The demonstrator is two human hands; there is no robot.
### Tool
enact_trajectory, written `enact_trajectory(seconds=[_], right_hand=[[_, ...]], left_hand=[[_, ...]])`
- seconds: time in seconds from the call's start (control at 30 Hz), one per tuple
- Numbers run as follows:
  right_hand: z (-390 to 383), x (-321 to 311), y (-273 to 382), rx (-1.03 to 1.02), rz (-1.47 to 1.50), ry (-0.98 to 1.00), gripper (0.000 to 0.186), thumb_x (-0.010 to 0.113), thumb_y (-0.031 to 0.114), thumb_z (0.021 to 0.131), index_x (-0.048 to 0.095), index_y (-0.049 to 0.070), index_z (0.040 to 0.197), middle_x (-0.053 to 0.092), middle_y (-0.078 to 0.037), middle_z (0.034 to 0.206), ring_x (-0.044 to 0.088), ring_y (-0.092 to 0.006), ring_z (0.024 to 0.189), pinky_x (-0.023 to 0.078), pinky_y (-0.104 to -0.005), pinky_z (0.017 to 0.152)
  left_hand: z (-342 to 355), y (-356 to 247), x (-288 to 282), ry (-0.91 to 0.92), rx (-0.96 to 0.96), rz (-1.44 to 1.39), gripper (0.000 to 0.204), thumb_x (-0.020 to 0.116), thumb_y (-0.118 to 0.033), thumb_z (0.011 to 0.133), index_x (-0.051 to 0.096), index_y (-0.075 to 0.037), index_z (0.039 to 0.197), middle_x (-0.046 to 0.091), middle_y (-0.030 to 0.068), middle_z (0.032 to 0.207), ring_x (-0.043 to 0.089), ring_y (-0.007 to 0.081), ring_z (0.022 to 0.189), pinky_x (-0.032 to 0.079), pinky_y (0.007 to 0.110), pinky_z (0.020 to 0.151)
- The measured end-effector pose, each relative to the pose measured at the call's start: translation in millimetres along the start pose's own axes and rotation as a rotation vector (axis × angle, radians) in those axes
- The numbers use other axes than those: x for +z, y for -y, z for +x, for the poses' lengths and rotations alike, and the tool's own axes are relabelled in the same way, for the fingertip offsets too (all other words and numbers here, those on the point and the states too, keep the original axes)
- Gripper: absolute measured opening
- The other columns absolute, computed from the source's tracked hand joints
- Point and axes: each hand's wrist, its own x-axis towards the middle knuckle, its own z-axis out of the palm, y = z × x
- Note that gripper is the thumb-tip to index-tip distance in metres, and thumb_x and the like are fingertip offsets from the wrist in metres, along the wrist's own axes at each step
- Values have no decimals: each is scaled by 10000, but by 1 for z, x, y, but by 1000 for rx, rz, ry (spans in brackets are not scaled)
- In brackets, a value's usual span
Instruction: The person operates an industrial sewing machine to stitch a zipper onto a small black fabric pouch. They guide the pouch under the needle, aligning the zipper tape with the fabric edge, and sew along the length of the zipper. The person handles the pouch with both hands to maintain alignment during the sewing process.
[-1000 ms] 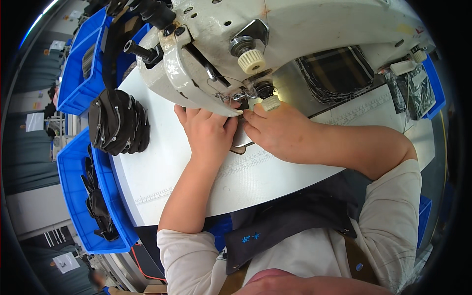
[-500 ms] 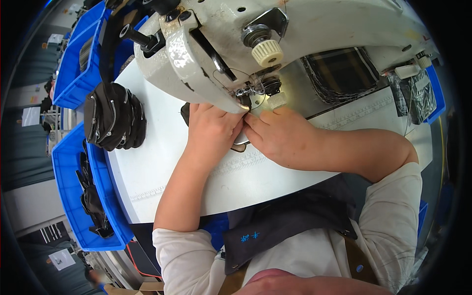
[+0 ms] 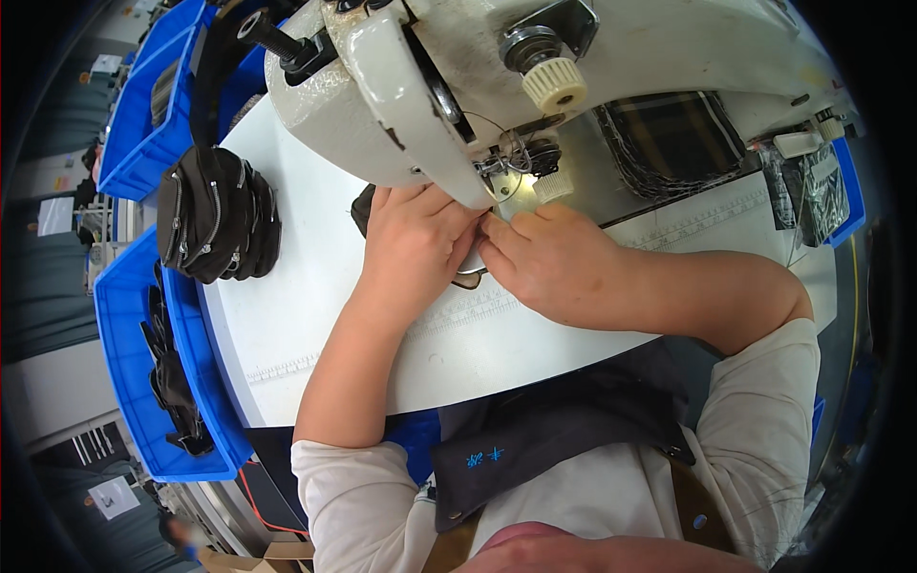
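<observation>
Both my hands are close together at the sewing area of a white sewing machine (image 3: 401, 105). My left hand (image 3: 411, 239) is closed, its thumb and fingers pressed on a dark fabric piece (image 3: 361, 208) that shows beyond its outer side. Against it, my right hand (image 3: 535, 250) pinches the work with bent fingers, the fingertips nearly touching the left thumb. A small brown-edged part (image 3: 468, 280) sticks out below the hands. The machine's head hides the needle point and part of the left fingers; most of the fabric lies under my hands.
A stack of dark zippered pouches (image 3: 218, 215) stands at the left of the white table (image 3: 315, 315). Blue bins (image 3: 124, 334) line the left edge, one holding black pieces. Dark checked fabric panels (image 3: 673, 143) lie under the machine arm. Another blue bin (image 3: 848, 191) holds plastic-wrapped items.
The view has shifted slightly, so the machine head appears a little higher and further right. My hands keep their closed hold; the dark strip seen earlier by the needle is now hidden.
</observation>
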Motion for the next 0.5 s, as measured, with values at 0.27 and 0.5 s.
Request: enact_trajectory(seconds=[0.27, 0.5], right_hand=[[0, 2, -1, -4, 16, -8, 176, 680, 172, 801, 685, 29, 904, 674, -71, 829, 647, -192, 774, 486, -339, 661], [0, 0, -1, -13, -5, -28, 174, 680, 166, 795, 699, 19, 885, 683, -91, 842, 647, -199, 754, 483, -340, 638]], left_hand=[[-2, 2, -5, 61, -32, -56, 228, 762, -19, 793, 788, -42, 1018, 725, 50, 1070, 679, 287, 952, 530, 406, 811], [-2, 5, -5, 67, -12, -68, 229, 758, -11, 799, 796, -45, 1023, 742, 42, 1060, 681, 275, 946, 534, 395, 792]])
